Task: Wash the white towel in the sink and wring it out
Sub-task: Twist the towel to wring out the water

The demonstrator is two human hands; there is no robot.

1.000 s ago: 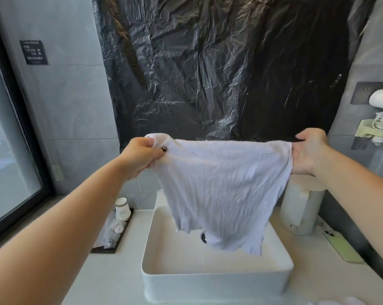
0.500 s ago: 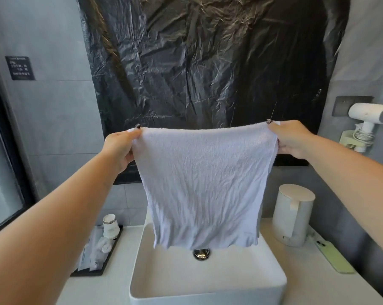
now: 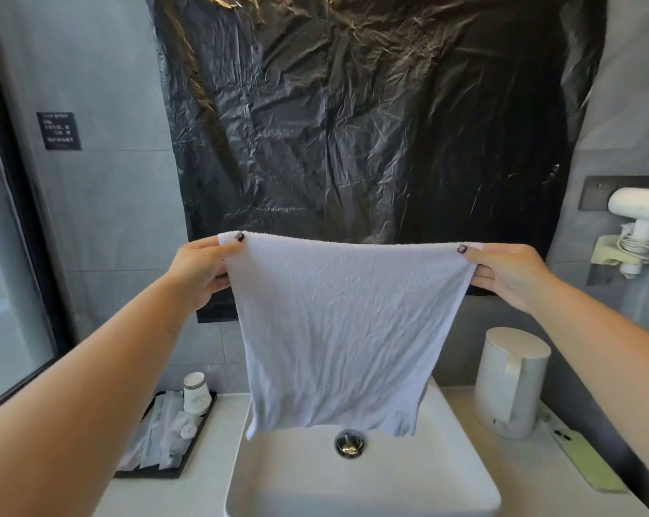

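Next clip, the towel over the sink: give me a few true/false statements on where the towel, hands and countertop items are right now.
1. The left hand and right hand each pinch a top corner of the white towel. True.
2. The towel lies bunched in the sink. False: it hangs spread above it.
3. The white kettle stands right of the sink. True.
4. The paper cup stands beside the kettle. False: it sits on the black tray, left of the sink.

Grey tiled wall (image 3: 102, 203) ahead of me, crinkled black plastic sheet (image 3: 371, 117) hung over it at twelve o'clock, dark-framed window (image 3: 13, 292) at nine o'clock letting in daylight, small black sign (image 3: 58, 131) beside it, white table (image 3: 218, 490) below.
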